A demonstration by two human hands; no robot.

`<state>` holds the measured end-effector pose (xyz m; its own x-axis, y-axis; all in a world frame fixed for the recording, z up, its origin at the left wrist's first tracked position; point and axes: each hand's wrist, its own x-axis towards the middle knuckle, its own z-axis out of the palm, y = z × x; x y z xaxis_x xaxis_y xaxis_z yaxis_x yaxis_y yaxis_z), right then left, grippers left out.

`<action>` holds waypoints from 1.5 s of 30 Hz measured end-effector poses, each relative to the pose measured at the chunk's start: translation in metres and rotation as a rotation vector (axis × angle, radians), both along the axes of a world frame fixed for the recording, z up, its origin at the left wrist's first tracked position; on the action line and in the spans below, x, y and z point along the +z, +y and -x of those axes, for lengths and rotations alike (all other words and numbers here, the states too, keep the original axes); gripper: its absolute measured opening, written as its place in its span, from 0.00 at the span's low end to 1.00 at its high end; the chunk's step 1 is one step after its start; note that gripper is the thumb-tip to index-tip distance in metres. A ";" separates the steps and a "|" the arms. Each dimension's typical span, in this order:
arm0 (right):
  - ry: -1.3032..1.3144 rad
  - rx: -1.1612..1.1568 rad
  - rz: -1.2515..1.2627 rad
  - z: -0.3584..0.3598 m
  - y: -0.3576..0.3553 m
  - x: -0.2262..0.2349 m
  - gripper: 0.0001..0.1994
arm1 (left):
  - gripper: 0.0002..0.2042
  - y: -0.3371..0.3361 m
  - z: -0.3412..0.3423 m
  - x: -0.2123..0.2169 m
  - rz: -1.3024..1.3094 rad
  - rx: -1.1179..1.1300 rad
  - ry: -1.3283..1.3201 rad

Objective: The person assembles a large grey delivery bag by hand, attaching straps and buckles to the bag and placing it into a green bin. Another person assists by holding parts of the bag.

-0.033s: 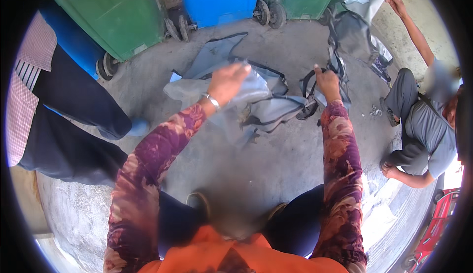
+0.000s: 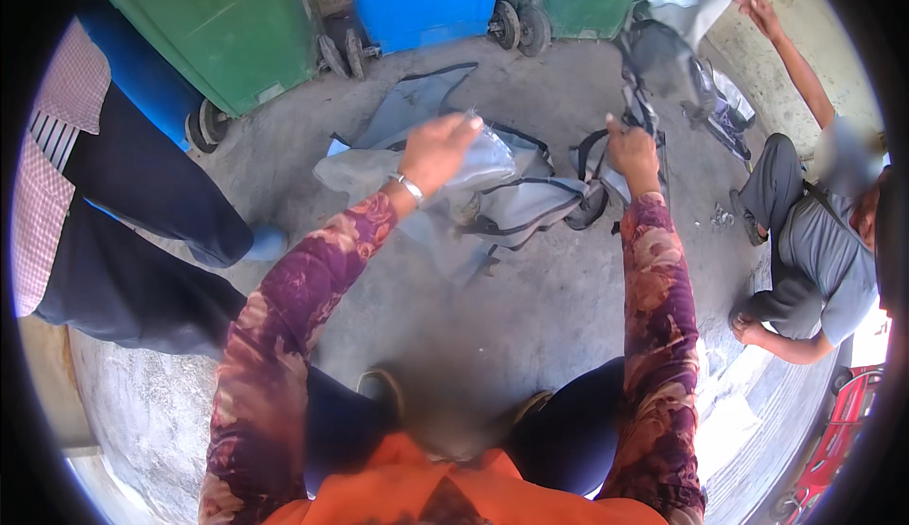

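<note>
My left hand (image 2: 440,153), with a silver bracelet at the wrist, is closed on a crumpled translucent plastic sheet (image 2: 492,162). More of that sheet spreads below and left of the hand. To the right, my right hand (image 2: 632,159) is closed on a strip of grey material with black edging (image 2: 595,158). Between my hands lies a grey black-edged piece (image 2: 530,205) of the same kind. A flat grey-blue piece (image 2: 417,104) rests on the floor beyond my left hand. At the far right, another person's hand (image 2: 760,16) holds up a grey and silvery bag-like piece (image 2: 696,4).
Green wheeled bins (image 2: 218,28) and a blue bin (image 2: 421,0) stand along the back. A person in dark trousers (image 2: 161,175) stands at the left. Another person in grey (image 2: 819,250) is low at the right. A red metal frame (image 2: 838,430) is at the lower right.
The bag-like piece held by the other person has swung slightly left. My right hand and the black-edged strip have shifted a little; my left hand is nearly still.
</note>
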<state>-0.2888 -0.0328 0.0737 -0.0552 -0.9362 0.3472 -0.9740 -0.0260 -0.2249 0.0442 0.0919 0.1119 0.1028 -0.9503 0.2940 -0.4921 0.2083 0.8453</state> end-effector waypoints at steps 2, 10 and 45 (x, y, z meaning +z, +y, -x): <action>0.243 0.255 0.153 -0.043 0.024 0.052 0.25 | 0.22 -0.009 -0.004 0.012 -0.059 -0.018 -0.008; -0.488 0.445 0.089 -0.123 0.059 -0.006 0.31 | 0.20 0.004 0.022 0.055 0.283 -0.017 -0.276; -0.168 0.778 0.045 -0.017 0.114 -0.006 0.07 | 0.28 -0.048 -0.200 0.039 0.037 0.854 -0.475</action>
